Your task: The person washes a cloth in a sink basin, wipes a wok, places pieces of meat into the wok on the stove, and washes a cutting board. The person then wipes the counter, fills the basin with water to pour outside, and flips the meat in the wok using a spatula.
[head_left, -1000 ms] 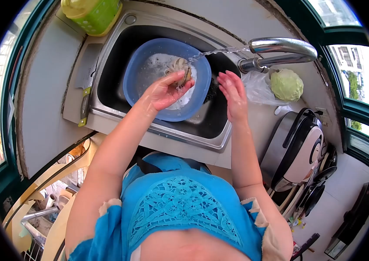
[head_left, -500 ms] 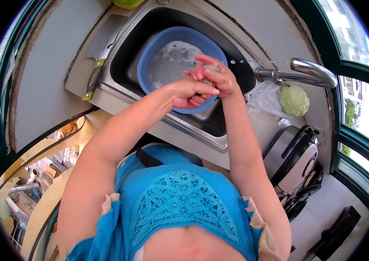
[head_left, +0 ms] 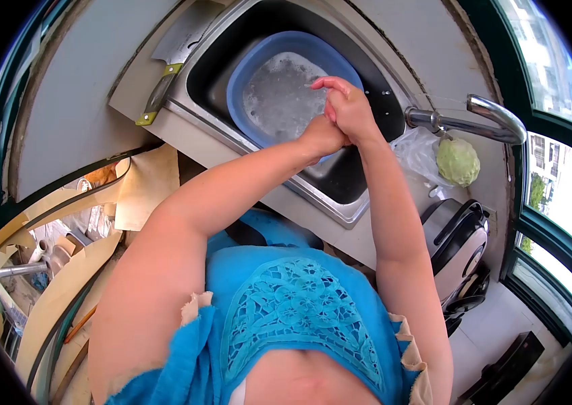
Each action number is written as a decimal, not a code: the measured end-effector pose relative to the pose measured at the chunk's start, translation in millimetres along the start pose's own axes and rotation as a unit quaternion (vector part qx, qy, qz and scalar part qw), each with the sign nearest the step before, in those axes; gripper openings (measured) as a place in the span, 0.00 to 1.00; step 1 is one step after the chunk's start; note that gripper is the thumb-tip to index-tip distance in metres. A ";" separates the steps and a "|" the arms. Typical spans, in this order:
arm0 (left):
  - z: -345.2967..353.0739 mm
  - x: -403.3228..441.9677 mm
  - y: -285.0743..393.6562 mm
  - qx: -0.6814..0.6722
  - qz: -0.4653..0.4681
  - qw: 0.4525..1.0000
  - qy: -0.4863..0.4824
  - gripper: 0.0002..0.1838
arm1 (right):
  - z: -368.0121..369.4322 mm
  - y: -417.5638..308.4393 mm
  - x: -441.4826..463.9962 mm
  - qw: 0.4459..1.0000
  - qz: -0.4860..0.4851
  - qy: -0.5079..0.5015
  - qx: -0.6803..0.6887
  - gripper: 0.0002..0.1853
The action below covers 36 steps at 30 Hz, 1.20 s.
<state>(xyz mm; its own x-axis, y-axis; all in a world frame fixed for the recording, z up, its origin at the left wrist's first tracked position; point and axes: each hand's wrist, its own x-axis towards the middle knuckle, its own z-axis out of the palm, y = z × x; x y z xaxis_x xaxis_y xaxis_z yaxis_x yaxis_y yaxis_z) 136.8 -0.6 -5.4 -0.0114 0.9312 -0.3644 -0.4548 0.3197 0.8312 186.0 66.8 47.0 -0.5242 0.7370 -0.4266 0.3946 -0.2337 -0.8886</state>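
My left hand (head_left: 324,138) and my right hand (head_left: 348,108) press together above the right edge of a blue basin (head_left: 240,111). The fingers of my left hand are closed against the palm side of the right one. My right hand is bent over, its index finger pointing left. Whatever lies between them is hidden. Grey, foamy water (head_left: 282,94) fills the basin, which stands in a dark sink (head_left: 215,77) with a steel rim.
A chrome faucet (head_left: 461,125) reaches over the counter right of the sink. Beside it are a green cabbage (head_left: 458,162), a plastic bag (head_left: 417,154) and a rice cooker (head_left: 460,246). A green-handled cleaver (head_left: 162,91) lies left of the sink.
My hands were apart, the left holding a greyish wrung item; they came together around it, which is now hidden. The faucet's stream has thinned to drops. The view has shifted.
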 end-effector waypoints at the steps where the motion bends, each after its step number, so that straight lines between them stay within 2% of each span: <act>1: 0.7 -0.6 0.9 0.052 -0.036 0.998 0.009 0.15 | 2.0 3.6 0.9 1.000 0.001 0.026 -0.015 0.15; 3: -0.5 -1.3 2.7 0.158 -0.110 0.981 0.027 0.15 | 5.4 16.4 5.0 0.994 -0.012 0.075 -0.072 0.14; 6: -4.6 2.4 -14.0 0.271 -0.058 0.959 0.056 0.16 | 7.9 39.6 11.7 0.973 -0.041 0.145 -0.176 0.13; 8: -7.0 3.8 -9.7 0.343 -0.102 0.932 0.061 0.17 | 8.4 48.0 11.7 0.956 -0.037 0.197 -0.216 0.14; 11: -22.0 9.3 20.3 0.478 -0.102 0.867 0.094 0.18 | -3.7 65.5 -2.6 0.950 -0.127 0.283 -0.047 0.19; 12: -32.2 8.6 30.5 0.524 -0.096 0.840 0.108 0.19 | -23.0 82.1 -14.9 0.929 -0.088 0.327 -0.148 0.23; 13: -46.9 7.2 45.7 0.512 -0.074 0.846 0.130 0.20 | -48.1 100.3 -24.2 0.895 -0.051 0.368 -0.247 0.28; 15: -80.0 4.1 66.7 0.491 -0.018 0.852 0.181 0.22 | -75.3 137.4 -41.9 0.868 0.171 0.263 -0.384 0.32; 17: -107.3 1.0 72.3 0.425 0.057 0.876 0.223 0.19 | -71.0 188.5 -32.7 0.914 0.193 0.140 -0.329 0.29; 18: -106.9 -9.9 83.5 0.397 0.075 0.883 0.240 0.18 | -55.1 181.1 -28.5 0.941 0.260 0.154 -0.151 0.25; 19: -107.7 -19.8 91.6 0.374 0.078 0.892 0.242 0.18 | -37.7 170.7 -25.4 0.935 0.316 0.159 0.032 0.21; 22: -104.3 -43.5 106.5 0.332 0.085 0.901 0.267 0.19 | -23.8 165.8 -30.2 0.952 0.224 0.205 -0.031 0.13; 25: -107.6 -58.0 109.8 0.314 0.088 0.908 0.263 0.19 | -38.8 134.3 -43.4 0.957 0.102 0.258 -0.085 0.13; 26: -106.9 -61.3 112.2 0.295 0.092 0.915 0.260 0.19 | -42.7 98.5 -54.3 0.948 0.111 0.273 -0.116 0.13; 29: -109.6 -60.5 112.4 0.291 0.109 0.917 0.251 0.20 | -63.6 80.5 -55.4 0.932 0.129 0.260 -0.219 0.13; 32: -123.1 -52.7 105.0 0.281 0.131 0.929 0.201 0.18 | -70.3 46.4 -65.3 0.879 0.081 0.280 -0.378 0.13; 36: -123.0 -64.3 113.0 0.232 0.120 0.946 0.192 0.17 | -75.8 -6.6 -78.3 0.831 0.057 0.275 -0.480 0.13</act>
<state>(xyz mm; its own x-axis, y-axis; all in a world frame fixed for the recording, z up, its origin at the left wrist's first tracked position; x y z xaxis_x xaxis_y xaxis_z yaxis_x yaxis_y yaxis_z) -23.3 -45.8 60.4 -0.4286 0.8826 -0.1932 0.0412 0.2328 0.9717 281.6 58.7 99.1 -0.1225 0.9848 -0.1232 0.9768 0.0977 -0.1908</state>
